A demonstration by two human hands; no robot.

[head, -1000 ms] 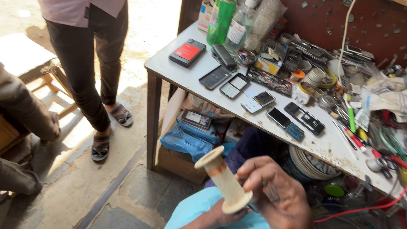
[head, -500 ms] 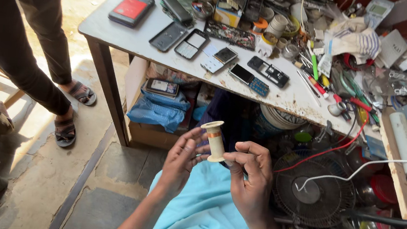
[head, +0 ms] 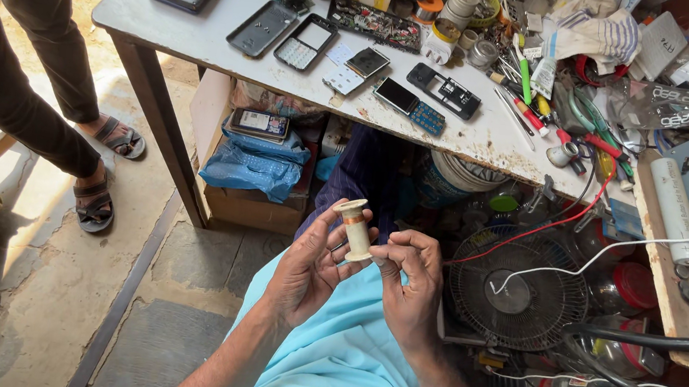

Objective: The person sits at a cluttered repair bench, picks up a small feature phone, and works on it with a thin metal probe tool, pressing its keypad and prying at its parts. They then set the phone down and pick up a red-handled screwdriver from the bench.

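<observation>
The left hand [head: 308, 270] holds a small cream spool [head: 355, 230] upright. Its fingers are curled shut around the spool, with the thumb near the top end. The right hand [head: 413, 288] pinches the bottom rim of the spool with its fingertips. The spool is in the air above the person's lap, which is covered by a light blue shirt [head: 337, 361]. Just behind the hands stands a grey table [head: 208, 37] with open phones [head: 408, 103] and tools on it. A fan guard [head: 518, 290] lies to the right of the hands. Another person's feet in sandals [head: 99, 204] stand on the floor at the left.
</observation>
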